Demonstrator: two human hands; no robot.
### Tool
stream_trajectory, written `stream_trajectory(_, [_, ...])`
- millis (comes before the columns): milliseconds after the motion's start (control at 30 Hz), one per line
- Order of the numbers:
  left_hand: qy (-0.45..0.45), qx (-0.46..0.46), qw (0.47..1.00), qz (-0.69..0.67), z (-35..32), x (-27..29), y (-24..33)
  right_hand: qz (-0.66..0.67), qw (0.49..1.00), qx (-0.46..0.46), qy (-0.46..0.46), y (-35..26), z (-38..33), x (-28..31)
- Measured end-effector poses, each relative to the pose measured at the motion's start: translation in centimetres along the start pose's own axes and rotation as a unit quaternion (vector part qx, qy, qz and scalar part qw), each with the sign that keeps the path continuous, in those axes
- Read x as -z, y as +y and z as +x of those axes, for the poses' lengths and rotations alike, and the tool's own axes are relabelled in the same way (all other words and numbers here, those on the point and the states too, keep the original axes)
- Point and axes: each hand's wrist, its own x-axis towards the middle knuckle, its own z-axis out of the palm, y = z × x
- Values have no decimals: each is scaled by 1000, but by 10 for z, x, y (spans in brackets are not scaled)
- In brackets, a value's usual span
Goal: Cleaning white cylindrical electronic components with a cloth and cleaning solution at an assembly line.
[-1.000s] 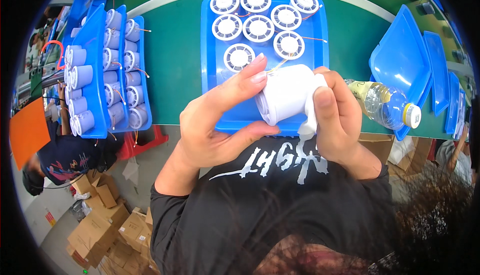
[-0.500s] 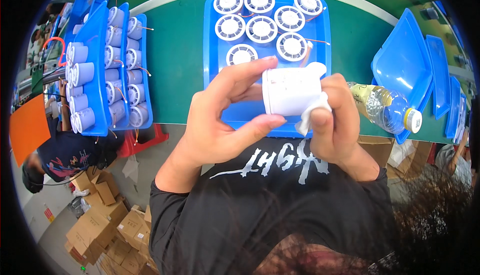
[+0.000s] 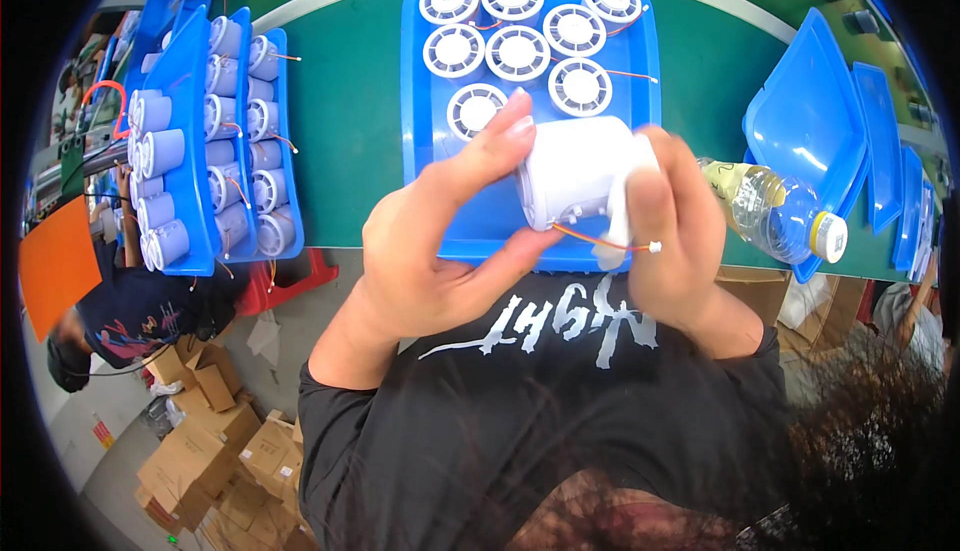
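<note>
A white cylindrical fan unit [image 3: 578, 166] is held on its side in front of my chest, over the near part of a blue tray [image 3: 412, 121]. The thumb and fingers of my left hand [image 3: 430, 216] grip its left end. A thin orange wire with a small white connector [image 3: 655, 247] hangs from its lower side. My right hand [image 3: 675, 216], somewhat blurred, pinches a white cloth [image 3: 618, 236] against the unit's right end. Beyond my hands, several similar white fan units [image 3: 517, 52] stand in the tray, their slotted round faces up.
Blue trays of white units [image 3: 222, 141] are stacked on the left of the green table [image 3: 345, 101]. To the right lie a clear plastic bottle [image 3: 775, 213] with a white cap and a blue tray [image 3: 805, 111]. Cardboard boxes [image 3: 190, 466] sit on the floor. Another person's dark shirt [image 3: 140, 316] shows at left.
The fan unit has turned in my hands, bringing its orange wire and connector into sight. My right hand has shifted slightly with the cloth.
</note>
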Motion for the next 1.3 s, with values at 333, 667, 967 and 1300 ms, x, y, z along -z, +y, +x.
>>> stream_trajectory(333, [42, 42, 998, -35, -8, 12, -2, 480, 861, -165, -28, 16, 15, 19])
stream_trajectory(667, [57, 110, 981, -152, -16, 17, 6, -328, 877, 321, -141, -2, 28, -3])
stream_trajectory(967, [69, 139, 987, -39, -27, 33, -3, 173, 962, -208, -41, 26, 6, 20])
stream_trajectory(1300, [-62, 98, 930, 349, -31, 21, -27, -158, 956, -186, -163, 33, 0, 9])
